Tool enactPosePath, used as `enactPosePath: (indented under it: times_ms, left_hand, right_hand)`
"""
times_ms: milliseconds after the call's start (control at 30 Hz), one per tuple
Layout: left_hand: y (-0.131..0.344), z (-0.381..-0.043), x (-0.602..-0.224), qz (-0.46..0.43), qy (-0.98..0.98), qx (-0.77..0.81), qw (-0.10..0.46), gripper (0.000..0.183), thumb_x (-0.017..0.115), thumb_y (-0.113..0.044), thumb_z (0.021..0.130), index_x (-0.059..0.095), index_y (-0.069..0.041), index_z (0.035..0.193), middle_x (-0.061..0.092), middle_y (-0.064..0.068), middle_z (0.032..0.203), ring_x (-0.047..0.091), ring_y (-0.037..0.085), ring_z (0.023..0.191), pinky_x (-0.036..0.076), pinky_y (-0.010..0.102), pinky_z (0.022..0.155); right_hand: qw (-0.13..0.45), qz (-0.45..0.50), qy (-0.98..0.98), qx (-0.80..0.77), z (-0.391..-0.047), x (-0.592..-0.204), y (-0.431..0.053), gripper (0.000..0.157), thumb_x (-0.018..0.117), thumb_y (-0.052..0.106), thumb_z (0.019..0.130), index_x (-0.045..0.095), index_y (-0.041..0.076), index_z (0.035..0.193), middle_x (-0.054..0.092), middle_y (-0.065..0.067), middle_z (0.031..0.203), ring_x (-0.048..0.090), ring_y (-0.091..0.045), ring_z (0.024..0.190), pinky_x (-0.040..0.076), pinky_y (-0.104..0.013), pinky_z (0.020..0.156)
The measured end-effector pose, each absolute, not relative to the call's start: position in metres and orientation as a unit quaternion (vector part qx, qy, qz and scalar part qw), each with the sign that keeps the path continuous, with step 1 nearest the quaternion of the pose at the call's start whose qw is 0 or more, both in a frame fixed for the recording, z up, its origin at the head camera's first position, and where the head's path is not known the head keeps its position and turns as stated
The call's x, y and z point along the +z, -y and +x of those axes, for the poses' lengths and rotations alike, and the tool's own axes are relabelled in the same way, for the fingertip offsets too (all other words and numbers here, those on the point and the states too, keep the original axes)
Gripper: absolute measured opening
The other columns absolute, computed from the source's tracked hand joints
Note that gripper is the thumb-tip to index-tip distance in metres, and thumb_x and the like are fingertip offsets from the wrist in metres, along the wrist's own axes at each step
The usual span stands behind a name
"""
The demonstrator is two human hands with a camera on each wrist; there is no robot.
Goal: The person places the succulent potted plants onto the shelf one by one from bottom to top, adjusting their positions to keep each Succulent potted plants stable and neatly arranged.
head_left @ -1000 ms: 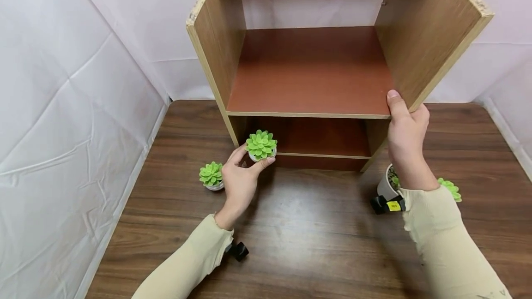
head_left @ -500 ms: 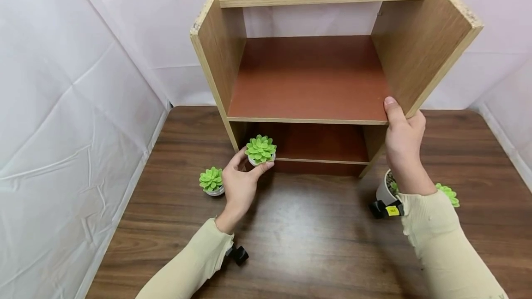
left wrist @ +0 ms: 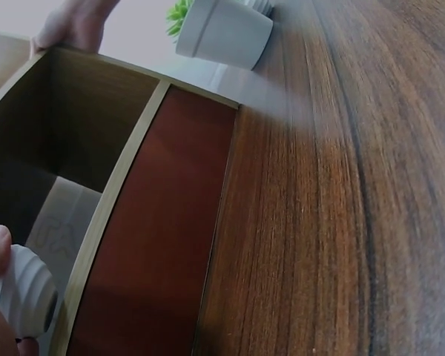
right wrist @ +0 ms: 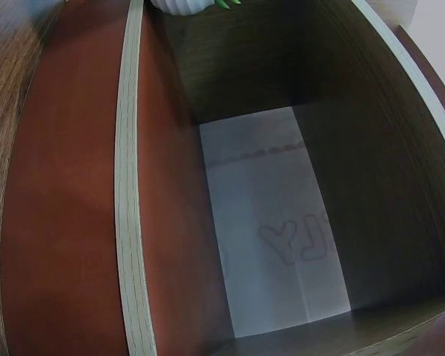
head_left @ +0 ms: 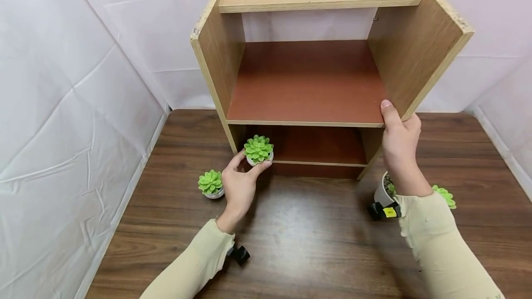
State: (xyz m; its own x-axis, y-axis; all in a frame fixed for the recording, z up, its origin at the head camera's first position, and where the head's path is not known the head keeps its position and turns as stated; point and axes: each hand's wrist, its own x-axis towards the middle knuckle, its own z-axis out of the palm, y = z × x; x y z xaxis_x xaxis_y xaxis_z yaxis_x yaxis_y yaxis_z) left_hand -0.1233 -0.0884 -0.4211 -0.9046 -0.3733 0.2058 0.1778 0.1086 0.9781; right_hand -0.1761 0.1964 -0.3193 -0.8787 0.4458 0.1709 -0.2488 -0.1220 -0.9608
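My left hand pinches the small white pot of a green artificial succulent between thumb and fingers. It holds the plant at the front of the lower compartment of a wooden shelf unit, near the left side. Up close in the left wrist view, the ribbed white pot is tilted. My right hand grips the unit's right side panel, its thumb lying on the front of the middle red-brown shelf. In the right wrist view the succulent's pot shows at the compartment's top edge.
A second potted succulent stands on the brown table just left of my left hand. Under my right forearm are a larger white pot and another green succulent, both partly hidden. White cloth walls surround the table.
The head view has shifted a little, so the unit and both hands appear slightly lower and further left. The left hand still holds the succulent and the right hand keeps its grip.
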Motion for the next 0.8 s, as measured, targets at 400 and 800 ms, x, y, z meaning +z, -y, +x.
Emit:
enactPosePath:
  times_ms: [400, 800]
  left_hand:
    - [0.084, -0.1252, -0.4238, 0.086, 0.742, -0.631, 0.211, 0.062, 0.091, -0.032, 0.069, 0.07, -0.013, 0.124, 0.065, -0.002, 0.123, 0.054, 0.012, 0.12, 0.043, 0.046, 0.097]
    - [0.0816, -0.13, -0.4219, 0.097, 0.756, -0.611, 0.216, 0.06, 0.092, -0.032, 0.068, 0.072, -0.014, 0.121, 0.067, -0.004, 0.119, 0.054, 0.01, 0.12, 0.04, 0.038, 0.1]
  right_hand:
    - [0.236, -0.068, 0.615, 0.749, -0.1776, -0.3219, -0.1972, 0.021, 0.064, 0.019, 0.096, 0.067, 0.003, 0.11, 0.068, -0.004, 0.092, 0.062, -0.016, 0.089, 0.043, -0.024, 0.082]
    - [0.241, -0.063, 0.612, 0.751, -0.1775, -0.3203, -0.1969, 0.02, 0.064, 0.018, 0.096, 0.067, 0.003, 0.108, 0.068, -0.004, 0.09, 0.061, -0.016, 0.088, 0.042, -0.024, 0.081]
